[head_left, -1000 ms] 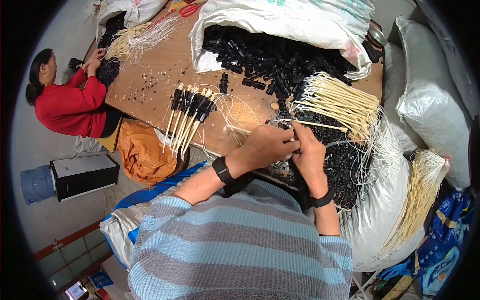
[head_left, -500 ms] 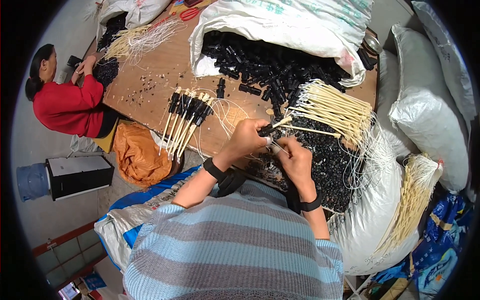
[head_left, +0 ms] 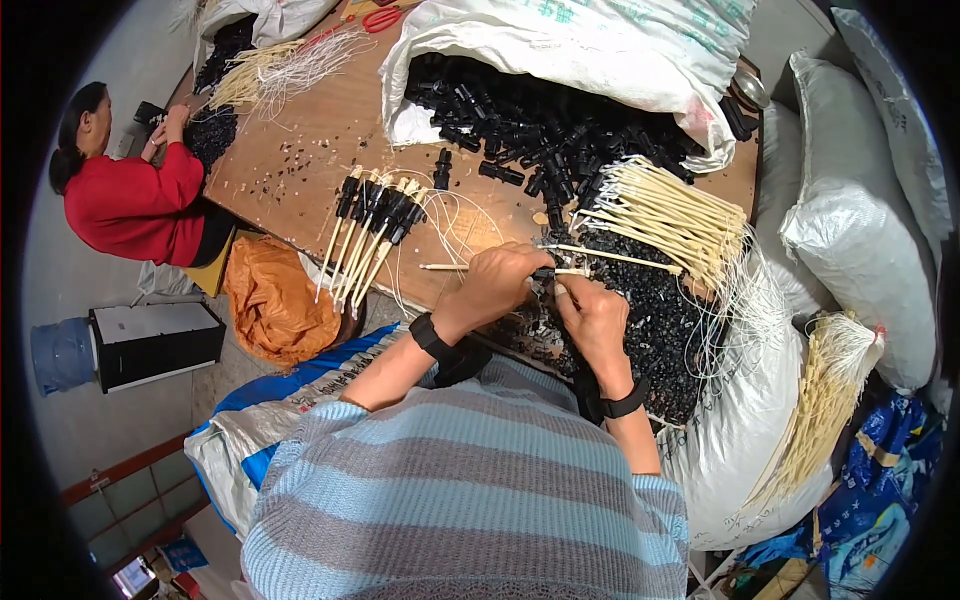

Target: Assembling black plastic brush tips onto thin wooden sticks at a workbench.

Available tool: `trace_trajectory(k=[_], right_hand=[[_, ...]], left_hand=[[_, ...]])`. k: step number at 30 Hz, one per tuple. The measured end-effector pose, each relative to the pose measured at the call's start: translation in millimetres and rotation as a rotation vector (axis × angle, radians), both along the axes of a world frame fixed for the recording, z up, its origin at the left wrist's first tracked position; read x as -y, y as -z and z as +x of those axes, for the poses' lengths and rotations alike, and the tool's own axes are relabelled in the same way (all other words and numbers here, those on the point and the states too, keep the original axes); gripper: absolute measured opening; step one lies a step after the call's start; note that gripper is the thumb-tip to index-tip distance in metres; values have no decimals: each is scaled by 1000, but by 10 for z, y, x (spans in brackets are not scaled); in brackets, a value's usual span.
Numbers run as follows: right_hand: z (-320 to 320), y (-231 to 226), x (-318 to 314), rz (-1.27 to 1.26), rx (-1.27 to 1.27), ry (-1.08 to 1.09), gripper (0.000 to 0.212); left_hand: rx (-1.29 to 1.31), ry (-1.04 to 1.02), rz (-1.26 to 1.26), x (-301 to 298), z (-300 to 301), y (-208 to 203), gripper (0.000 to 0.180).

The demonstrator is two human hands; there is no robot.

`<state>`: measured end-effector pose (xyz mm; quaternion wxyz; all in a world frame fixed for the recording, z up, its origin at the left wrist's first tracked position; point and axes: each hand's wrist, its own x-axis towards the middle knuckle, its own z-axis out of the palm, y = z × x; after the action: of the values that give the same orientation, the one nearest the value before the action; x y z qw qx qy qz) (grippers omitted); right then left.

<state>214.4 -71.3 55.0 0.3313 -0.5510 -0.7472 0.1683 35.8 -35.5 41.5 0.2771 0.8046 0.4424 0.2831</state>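
Over the near edge of the table, my left hand (head_left: 497,284) is closed round a black plastic connector (head_left: 543,273), mostly hidden by the fingers. A thin cream tube (head_left: 441,267) sticks out to the left of that hand, and a short cream end shows on its right. My right hand (head_left: 592,312) meets the left one, its thumb and fingers pinched at the connector's right end. Just beyond the hands, a single cream tube (head_left: 612,257) lies over loose black bits (head_left: 655,330). Farther right is a pile of cream tubes with white cords (head_left: 675,215).
Left of my hands lie several black connectors with cream tubes (head_left: 377,220). An open white sack (head_left: 560,45) spills black connectors (head_left: 530,130) at the back. Stuffed white sacks (head_left: 850,190) stand on the right. A person in red (head_left: 135,205) works at the far left.
My left hand has turned the connector, so the cream tube now points left out of the hand. My right hand has come closer and pinches at the connector's end.
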Motion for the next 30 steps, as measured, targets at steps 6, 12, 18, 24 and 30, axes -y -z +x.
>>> trace_trajectory(k=[6, 12, 18, 24, 30], right_hand=[[-3, 77, 49, -171, -105, 82, 9], [-41, 90, 68, -54, -166, -49, 15], [0, 31, 57, -108, -66, -1, 11], [-7, 36, 114, -97, -169, -38, 14], [-9, 125, 107, -131, -322, -61, 15]], left_hand=[[26, 55, -100, 26, 5, 61, 43], [46, 149, -278, -5, 11, 6, 43], [208, 77, -128, -60, 26, -103, 33], [355, 69, 21, -26, 1, -84, 15], [399, 144, 47, -23, -49, -105, 16]])
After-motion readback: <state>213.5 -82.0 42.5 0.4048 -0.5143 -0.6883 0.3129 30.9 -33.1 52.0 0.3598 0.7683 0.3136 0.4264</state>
